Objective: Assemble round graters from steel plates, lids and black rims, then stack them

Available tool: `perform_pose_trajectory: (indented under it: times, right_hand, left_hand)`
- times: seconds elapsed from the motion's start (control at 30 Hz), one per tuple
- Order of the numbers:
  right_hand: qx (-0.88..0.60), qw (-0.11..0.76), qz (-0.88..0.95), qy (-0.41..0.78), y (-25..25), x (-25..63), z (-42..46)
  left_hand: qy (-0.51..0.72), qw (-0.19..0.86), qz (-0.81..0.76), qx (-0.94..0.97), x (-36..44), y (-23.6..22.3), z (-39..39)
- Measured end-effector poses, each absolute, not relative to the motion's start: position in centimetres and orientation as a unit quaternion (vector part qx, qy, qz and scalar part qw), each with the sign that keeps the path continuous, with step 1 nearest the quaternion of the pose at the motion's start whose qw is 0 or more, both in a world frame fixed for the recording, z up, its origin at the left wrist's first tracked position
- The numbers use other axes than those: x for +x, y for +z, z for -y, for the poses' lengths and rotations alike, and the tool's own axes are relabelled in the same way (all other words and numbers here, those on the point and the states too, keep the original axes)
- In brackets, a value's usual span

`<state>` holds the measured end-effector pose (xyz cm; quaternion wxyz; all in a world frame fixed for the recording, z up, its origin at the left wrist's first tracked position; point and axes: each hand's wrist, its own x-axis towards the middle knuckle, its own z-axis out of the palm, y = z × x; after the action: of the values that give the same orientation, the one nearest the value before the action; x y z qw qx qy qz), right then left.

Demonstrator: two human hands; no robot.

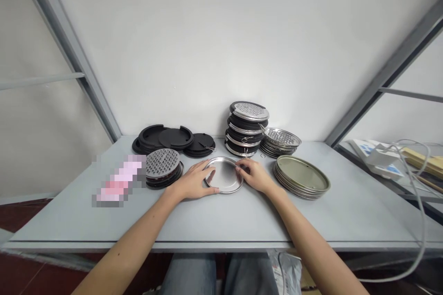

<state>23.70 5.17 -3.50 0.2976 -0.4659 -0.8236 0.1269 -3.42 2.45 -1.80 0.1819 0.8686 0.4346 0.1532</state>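
A shiny round metal plate lies flat on the grey table in front of me. My left hand rests on its left rim, fingers curled over the edge and gripping it. My right hand pinches the plate's right rim with thumb and fingertips. Both forearms reach in from the near edge.
A stack of greenish-gold metal lids sits right of the plate. Behind are a tall stack of black rings with perforated metal discs, loose perforated discs, black rubber rings and a perforated stack. Cables hang at right.
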Motion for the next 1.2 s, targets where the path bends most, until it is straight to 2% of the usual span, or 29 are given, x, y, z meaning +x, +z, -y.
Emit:
perform_pose_trajectory:
  times: [0.53,0.63,0.73,0.9,1.03,1.2]
  right_hand:
    - [-0.466,0.3,0.822,0.131,-3.5,23.8,-5.2]
    - [-0.466,0.299,0.822,0.131,-3.5,23.8,-5.2]
    - [-0.464,0.298,0.824,0.132,-3.6,23.8,-5.2]
    - [-0.459,0.299,0.827,0.128,-3.5,23.8,-5.1]
    - [-0.466,0.292,0.825,0.128,-3.4,23.8,-5.0]
    - [-0.464,0.291,0.826,0.13,-3.3,23.7,-5.0]
  left_hand:
    - [0.185,0.147,-0.406,0.883,-3.0,-1.8,-2.2]
    - [0.244,0.084,-0.375,0.89,-2.7,-0.9,-2.0]
    - [0.32,-0.022,-0.384,0.866,-3.0,0.3,-2.3]
    - [0.386,-0.143,-0.53,0.741,-5.4,1.8,-3.3]
    - [0.327,-0.146,-0.677,0.643,-7.2,2.2,-3.5]
    - [0.188,-0.081,-0.768,0.606,-8.2,2.0,-3.3]
